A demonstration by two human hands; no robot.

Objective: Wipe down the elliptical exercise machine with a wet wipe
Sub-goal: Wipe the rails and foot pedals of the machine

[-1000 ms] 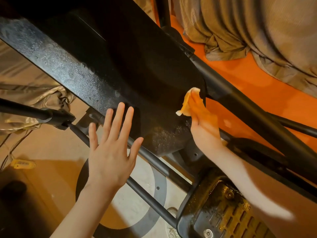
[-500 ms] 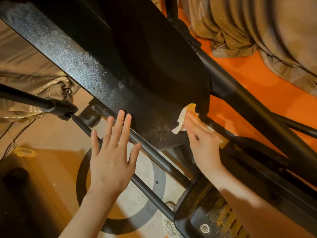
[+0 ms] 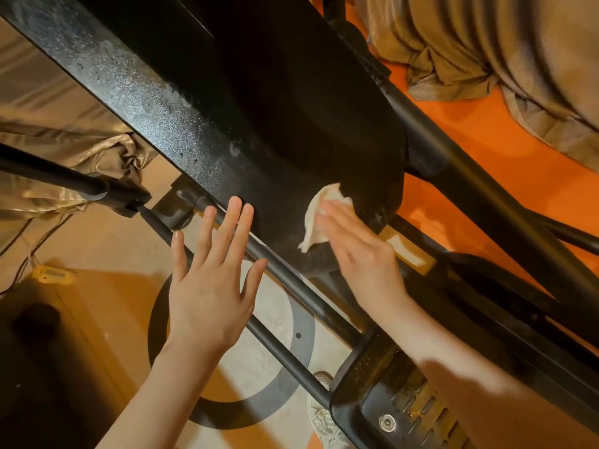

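The elliptical's black flywheel housing [image 3: 246, 118] runs diagonally across the head view, dusty and speckled along its upper face. A crumpled white wet wipe [image 3: 316, 218] lies on its lower rounded end. My right hand [image 3: 359, 254] presses the wipe against the housing with straight fingers. My left hand [image 3: 210, 283] hovers spread flat, its fingertips over the housing's lower edge and the black bar [image 3: 291, 280]; it holds nothing. A black foot pedal [image 3: 398, 406] sits under my right forearm.
Black frame tubes [image 3: 479, 189] cross to the right over an orange floor mat [image 3: 518, 150]. Bunched tan curtains [image 3: 486, 50] hang at the top right and another drape [image 3: 48, 140] at the left. A grey ring [image 3: 301, 335] marks the floor below. A shoe tip [image 3: 324, 416] shows.
My right hand has slid the wipe down and leftward along the housing's rounded end. The left hand stays spread open, shifted slightly right and nearer the housing edge.
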